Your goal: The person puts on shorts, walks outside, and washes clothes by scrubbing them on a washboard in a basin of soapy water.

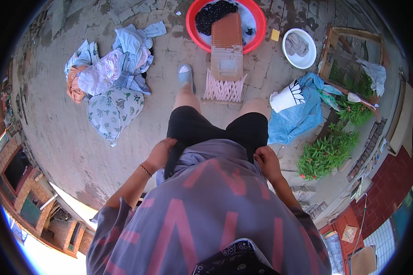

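My left hand [161, 153] pinches the side of my black shorts [189, 125]. On the other side, my right hand [267, 161] has its fingers curled at the edge of the shorts and shirt; whether cloth is between them is hard to tell. Ahead of me, a red plastic basin [190, 25] holds suds and dark dotted cloth [211, 17]. A brown ribbed washboard [227, 44] leans on its near rim. A low stool with a pink woven seat [224, 87] stands at the washboard's near end.
A pile of clothes [99, 70] and a patterned cloth bag [115, 110] lie to one side. Opposite are a white basin [285, 56] with grey cloth, a yellow soap bar [275, 34], a blue garment [296, 117], a wooden frame [327, 51] and green plants [325, 151].
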The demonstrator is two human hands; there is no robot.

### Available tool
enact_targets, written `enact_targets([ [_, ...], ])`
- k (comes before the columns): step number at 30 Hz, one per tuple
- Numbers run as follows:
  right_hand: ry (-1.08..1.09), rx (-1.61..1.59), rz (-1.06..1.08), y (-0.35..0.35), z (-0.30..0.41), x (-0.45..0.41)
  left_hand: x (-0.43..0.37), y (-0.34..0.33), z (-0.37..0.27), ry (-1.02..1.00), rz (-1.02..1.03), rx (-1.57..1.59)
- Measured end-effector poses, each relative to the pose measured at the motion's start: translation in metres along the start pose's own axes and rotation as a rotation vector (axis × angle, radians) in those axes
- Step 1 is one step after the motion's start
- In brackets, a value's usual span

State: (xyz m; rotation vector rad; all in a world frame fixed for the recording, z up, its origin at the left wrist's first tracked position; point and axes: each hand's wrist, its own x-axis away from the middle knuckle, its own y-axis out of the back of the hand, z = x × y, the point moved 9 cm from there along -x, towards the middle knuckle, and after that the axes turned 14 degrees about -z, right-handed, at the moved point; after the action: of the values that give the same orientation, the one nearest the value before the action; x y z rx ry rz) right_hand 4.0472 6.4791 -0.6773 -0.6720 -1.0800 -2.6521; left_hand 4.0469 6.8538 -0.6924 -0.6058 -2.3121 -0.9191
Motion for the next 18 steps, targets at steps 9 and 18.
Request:
enact_targets([
  [9, -0.643, -0.41, 0.399, 0.053, 0.019, -0.087, -0.114, 0.058, -0.069, 0.231, 0.433, 0.28],
  [18, -0.258, -0.208, 0.006, 0.048, -0.064, -0.495, -0.438, 0.068, -0.087, 0.034, -0.203, 0.329],
])
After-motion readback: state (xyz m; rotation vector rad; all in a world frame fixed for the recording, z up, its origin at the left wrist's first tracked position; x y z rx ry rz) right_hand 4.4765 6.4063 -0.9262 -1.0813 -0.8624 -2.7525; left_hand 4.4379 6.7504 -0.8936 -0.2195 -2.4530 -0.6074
